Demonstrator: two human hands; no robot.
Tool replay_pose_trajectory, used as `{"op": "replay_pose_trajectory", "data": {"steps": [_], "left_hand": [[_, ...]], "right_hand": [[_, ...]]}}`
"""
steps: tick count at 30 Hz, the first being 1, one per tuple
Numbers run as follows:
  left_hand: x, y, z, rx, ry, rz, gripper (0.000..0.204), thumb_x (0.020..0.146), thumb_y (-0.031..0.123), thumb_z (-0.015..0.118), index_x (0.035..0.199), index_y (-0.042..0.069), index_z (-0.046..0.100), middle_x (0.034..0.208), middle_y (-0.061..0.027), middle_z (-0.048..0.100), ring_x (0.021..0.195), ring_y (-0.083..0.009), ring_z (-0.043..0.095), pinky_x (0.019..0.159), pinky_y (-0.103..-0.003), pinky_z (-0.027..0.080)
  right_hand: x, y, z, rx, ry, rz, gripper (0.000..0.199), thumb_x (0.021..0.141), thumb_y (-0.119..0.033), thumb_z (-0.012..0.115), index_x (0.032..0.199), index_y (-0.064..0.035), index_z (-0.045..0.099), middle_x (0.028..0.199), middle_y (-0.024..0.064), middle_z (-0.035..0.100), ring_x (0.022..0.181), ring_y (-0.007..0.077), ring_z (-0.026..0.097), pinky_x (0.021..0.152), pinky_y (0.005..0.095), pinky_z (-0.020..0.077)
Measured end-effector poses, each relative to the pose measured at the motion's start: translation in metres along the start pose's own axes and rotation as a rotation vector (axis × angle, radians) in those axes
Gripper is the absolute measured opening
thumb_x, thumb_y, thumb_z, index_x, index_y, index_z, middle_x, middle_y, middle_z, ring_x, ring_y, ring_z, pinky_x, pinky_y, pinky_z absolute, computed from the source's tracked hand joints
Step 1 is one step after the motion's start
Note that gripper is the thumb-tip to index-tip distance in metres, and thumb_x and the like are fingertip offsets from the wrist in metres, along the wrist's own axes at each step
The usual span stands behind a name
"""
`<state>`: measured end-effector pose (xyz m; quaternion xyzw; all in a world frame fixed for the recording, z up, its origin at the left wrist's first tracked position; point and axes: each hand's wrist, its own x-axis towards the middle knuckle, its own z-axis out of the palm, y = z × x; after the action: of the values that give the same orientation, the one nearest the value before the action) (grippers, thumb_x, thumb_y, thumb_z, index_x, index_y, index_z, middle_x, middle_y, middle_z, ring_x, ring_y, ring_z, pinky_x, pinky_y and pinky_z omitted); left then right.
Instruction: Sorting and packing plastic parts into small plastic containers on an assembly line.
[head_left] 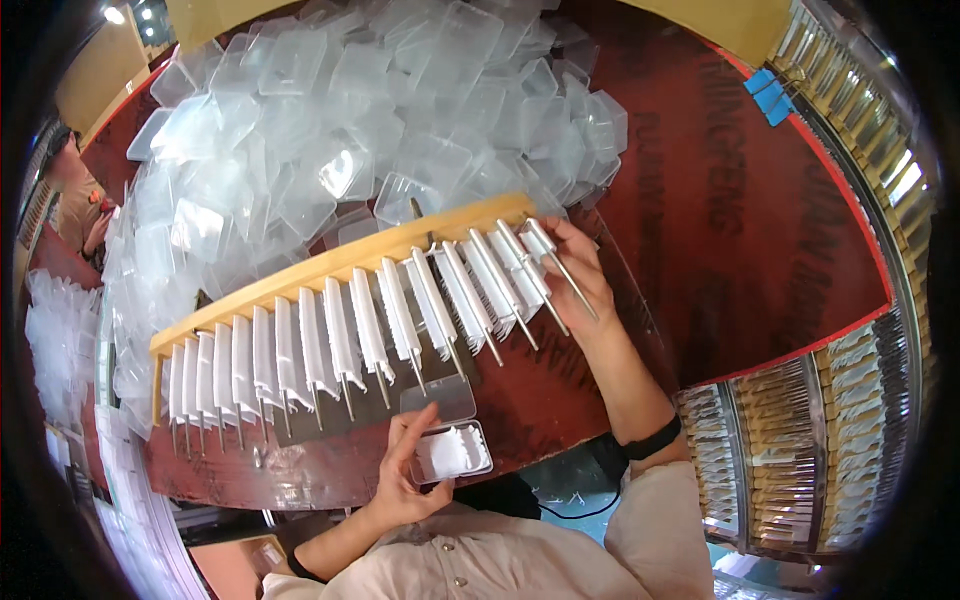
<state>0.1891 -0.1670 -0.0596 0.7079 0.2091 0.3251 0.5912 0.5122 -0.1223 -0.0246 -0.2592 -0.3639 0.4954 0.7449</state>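
While a long pale wooden rack fitted w/ a row of thin metal pins (340, 262) lies slantwise across the dark red-brown tabletop (720, 250), a small clear rectangular plastic box filled w/ white pieces (452, 452) is held in the left hand (405, 470), fingers wrapped round its left end; its open clear lid stands up behind it. The box is kept at the near tabletop edge, just below the rack's pins. The right hand (575, 270) is laid at the rack's right end, fingers closed narrowly on the white plastic pieces hung on the last pins there. White flat plastic pieces (345, 335) are seen threaded in bunches along nearly every pin, left to right. Behind the rack, a big heap of empty clear plastic boxes and lids (380, 110) is piled over the far and left part of the tabletop. At right, beyond the tabletop edge, racks of stacked pale items (800, 450) are seen. Another person in a tan top (80, 205) is partly seen at far left.
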Motion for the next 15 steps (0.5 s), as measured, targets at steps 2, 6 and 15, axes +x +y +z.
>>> {"op": "replay_pose_trajectory", "data": {"steps": [2,6,15], "left_hand": [[0.002,0.000,-0.003,0.057,-0.007,0.024,0.089,0.065,-0.001,0.073,0.147,-0.002,0.038,0.121,-0.0149,0.045,0.115,-0.0263,0.047,0.103,-0.033,0.036],[-0.010,0.000,-0.019,0.270,0.012,0.044,0.096,0.067,0.010,0.085,0.148,-0.004,0.035,0.129,-0.0195,0.043,0.118,-0.0297,0.048,0.103,-0.037,0.037],[-0.037,0.017,-0.028,0.462,0.087,-0.005,0.107,0.064,0.025,0.090,0.148,-0.005,0.031,0.121,-0.0185,0.059,0.105,-0.0323,0.058,0.088,-0.040,0.046]], "right_hand": [[0.000,-0.001,-0.010,-0.126,0.027,-0.019,0.049,0.082,-0.009,0.065,0.126,0.0052,0.051,0.111,0.0115,0.063,0.100,0.0176,0.062,0.090,0.0289,0.0487],[-0.038,-0.021,0.006,-0.435,0.180,-0.083,0.065,0.073,-0.029,0.074,0.121,0.0080,0.051,0.109,0.0137,0.063,0.094,0.0198,0.062,0.088,0.0303,0.0487],[-0.114,0.030,0.132,-1.249,-0.457,-0.033,0.044,0.063,-0.018,0.076,0.099,-0.0032,0.054,0.113,0.0170,0.059,0.111,0.0348,0.053,0.097,0.0488,0.0389]]}}
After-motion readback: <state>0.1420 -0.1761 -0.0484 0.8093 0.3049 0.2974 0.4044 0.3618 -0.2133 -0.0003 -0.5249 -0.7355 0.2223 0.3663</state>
